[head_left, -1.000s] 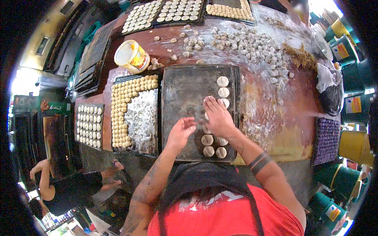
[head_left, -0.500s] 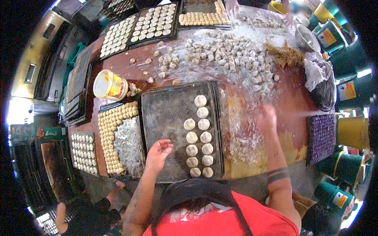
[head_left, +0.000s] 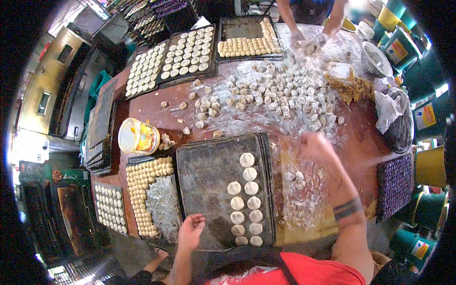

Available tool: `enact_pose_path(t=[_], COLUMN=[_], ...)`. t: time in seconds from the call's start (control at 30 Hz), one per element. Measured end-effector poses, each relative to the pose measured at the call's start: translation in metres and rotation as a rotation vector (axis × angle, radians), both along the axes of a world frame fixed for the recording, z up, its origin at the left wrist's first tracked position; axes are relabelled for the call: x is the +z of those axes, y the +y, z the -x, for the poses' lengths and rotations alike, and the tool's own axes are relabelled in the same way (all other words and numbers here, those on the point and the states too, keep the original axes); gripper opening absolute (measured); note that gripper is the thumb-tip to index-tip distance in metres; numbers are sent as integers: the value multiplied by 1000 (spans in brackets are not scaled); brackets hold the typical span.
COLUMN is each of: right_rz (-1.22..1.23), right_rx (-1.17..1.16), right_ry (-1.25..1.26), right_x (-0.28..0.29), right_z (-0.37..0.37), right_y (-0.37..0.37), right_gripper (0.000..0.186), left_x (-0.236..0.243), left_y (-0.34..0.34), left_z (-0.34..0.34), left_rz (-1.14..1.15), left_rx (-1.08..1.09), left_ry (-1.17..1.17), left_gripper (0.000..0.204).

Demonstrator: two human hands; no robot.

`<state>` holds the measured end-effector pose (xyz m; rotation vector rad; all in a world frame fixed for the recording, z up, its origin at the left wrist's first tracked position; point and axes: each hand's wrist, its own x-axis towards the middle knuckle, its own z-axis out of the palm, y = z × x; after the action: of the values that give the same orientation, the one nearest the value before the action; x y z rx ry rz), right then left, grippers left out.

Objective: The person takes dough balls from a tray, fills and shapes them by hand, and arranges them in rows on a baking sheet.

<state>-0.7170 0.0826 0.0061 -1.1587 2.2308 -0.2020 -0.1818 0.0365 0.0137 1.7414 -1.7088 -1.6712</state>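
Observation:
Over the lower left edge of the dark baking tray (head_left: 204, 190) hovers my left hand (head_left: 191, 231), its fingers loosely bent and apart, with nothing visible in them. Flattened round dough pieces (head_left: 238, 204) lie in two columns along the tray's right side. My right hand (head_left: 314, 145) is smeared by motion above the table, just below the pile of flour-dusted balls (head_left: 289, 95); its fingers cannot be made out. A small cluster of dusted balls (head_left: 295, 179) sits on the floured wood to the right of the tray.
A tray of small dough balls (head_left: 137, 190) and an open plastic tub (head_left: 137, 137) stand left. Filled trays (head_left: 187, 52) line the far side. Another person's hands (head_left: 308, 42) work at the back. Right are a brown mass (head_left: 354, 90), a plastic bag (head_left: 396, 114) and a purple tray (head_left: 395, 185).
The view has tilted up, so the table sits lower in the picture. A small cluster of dusted balls now lies right of the tray. My right hand has moved toward the pile.

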Motion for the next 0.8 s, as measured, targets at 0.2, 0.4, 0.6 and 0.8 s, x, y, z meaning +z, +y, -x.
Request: enact_pose_path(t=[0.2, 0.4, 0.6, 0.8], right_rz=[238, 184, -130, 320], right_rx=[-356, -223, 313, -269], right_ry=[396, 392, 258, 460], right_x=[-12, -59, -5, -56], right_z=[135, 90, 60, 177], right_y=[-101, -92, -22, 2], right_gripper=[40, 54, 49, 39], left_x=[25, 14, 41, 25], left_y=[-3, 3, 10, 4], left_z=[7, 14, 31, 24], left_rz=[43, 65, 150, 150], left_rx=[17, 22, -172, -156], left_ry=[-1, 14, -234, -182], left_gripper=[29, 31, 35, 35])
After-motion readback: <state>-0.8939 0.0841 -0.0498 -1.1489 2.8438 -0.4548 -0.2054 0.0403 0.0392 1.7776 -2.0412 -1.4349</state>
